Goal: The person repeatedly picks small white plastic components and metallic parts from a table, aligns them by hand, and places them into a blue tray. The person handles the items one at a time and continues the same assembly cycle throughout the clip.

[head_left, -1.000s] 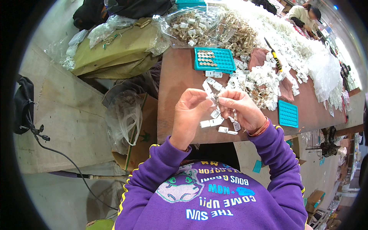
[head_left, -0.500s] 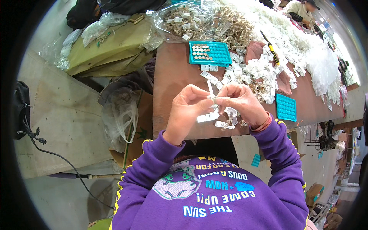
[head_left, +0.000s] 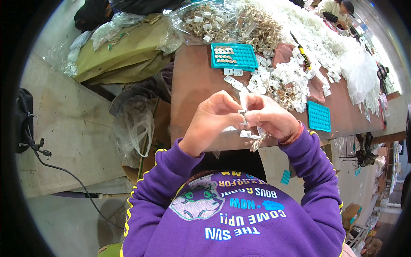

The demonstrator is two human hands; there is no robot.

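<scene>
My left hand and my right hand meet near the table's front edge. Thumbs and fingertips of both are closed on a small white plastic case. A pale strip sticks up between the hands; whether it belongs to the case is unclear. Under the right hand lie loose white cases and a bundle of thin beige wire. Beyond the hands, a teal tray holds rows of small round silvery discs on its left side.
A heap of white cases with wires covers the middle of the brown table. A yellow-and-black cutter lies on it. Another teal tray stands at right. Clear bags and piles fill the back; a co-worker sits far right.
Both hands have turned slightly and drawn closer around the small case, and the pale strip has shifted right. The wire bundle below the right hand hangs lower at the table edge.
</scene>
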